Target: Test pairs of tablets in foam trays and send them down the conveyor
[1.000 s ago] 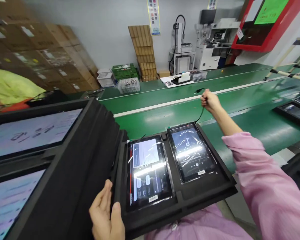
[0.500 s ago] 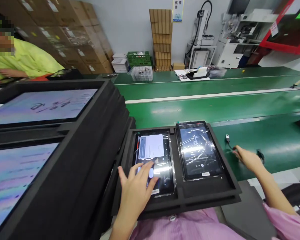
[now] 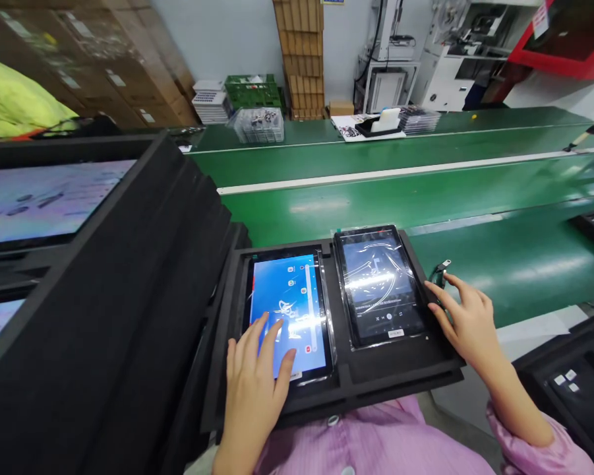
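Note:
A black foam tray [image 3: 376,379] lies in front of me with two tablets side by side in it. My left hand [image 3: 257,382] rests open on the left tablet [image 3: 289,300], fingers spread on its blue screen. The right tablet [image 3: 378,280] shows a dark screen under glossy film. My right hand [image 3: 467,323] lies open on the tray's right edge, fingers apart, just beside that tablet. A small black cable plug [image 3: 440,269] lies on the green belt close to my right fingertips.
A tall stack of black foam trays [image 3: 128,297] with lit screens [image 3: 39,198] stands at my left. The green conveyor belt [image 3: 376,198] runs across behind. More trays [image 3: 573,382] sit at the right. A person in a yellow-green top [image 3: 20,99] is at far left. Cardboard boxes and machines line the back wall.
My right hand has come back from the belt to the tray's right edge, the cable left on the belt. The left tablet's screen has changed from a white pop-up to blue.

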`<action>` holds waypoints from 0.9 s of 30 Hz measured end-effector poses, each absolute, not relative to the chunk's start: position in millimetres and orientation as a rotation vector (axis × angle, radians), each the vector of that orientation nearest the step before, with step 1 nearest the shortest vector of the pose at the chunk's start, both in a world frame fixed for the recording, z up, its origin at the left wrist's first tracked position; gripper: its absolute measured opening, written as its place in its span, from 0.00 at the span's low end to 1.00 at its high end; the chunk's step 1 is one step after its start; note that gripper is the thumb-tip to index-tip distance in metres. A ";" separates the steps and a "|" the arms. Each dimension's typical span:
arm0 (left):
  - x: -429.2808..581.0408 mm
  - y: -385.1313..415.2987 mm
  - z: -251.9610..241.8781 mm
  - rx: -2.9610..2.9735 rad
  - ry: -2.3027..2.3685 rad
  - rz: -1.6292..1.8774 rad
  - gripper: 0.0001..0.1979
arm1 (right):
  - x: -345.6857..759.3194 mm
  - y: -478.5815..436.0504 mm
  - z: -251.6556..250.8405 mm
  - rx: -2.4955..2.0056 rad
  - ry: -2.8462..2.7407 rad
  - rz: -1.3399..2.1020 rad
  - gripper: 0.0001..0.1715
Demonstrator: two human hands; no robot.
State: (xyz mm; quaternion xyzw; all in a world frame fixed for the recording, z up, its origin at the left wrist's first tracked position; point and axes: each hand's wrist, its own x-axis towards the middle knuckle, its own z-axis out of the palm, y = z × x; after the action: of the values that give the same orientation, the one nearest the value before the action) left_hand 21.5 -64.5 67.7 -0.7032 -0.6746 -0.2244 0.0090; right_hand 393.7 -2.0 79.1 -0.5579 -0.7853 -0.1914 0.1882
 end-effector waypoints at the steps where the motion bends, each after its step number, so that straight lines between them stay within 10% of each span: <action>1: 22.3 -61.9 70.2 -2.218 -2.125 -0.648 0.23 | 388.4 -4.6 81.0 -1.504 -2.228 -0.482 0.19; 10: 40.9 17.3 117.0 -2.305 -2.226 -0.034 0.27 | 369.5 -17.2 76.9 -1.119 -2.342 -0.219 0.26; 27: 95.4 83.9 133.6 -2.650 -2.164 -0.175 0.38 | 484.9 41.1 -2.6 -1.876 -2.252 -0.012 0.15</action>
State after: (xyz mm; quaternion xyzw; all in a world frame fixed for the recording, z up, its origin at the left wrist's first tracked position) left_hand 95.4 83.9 133.6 -0.7658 -0.6253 -0.0507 -0.1414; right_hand 484.9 41.1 -2.6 -0.6365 -0.7641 -0.0041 0.1050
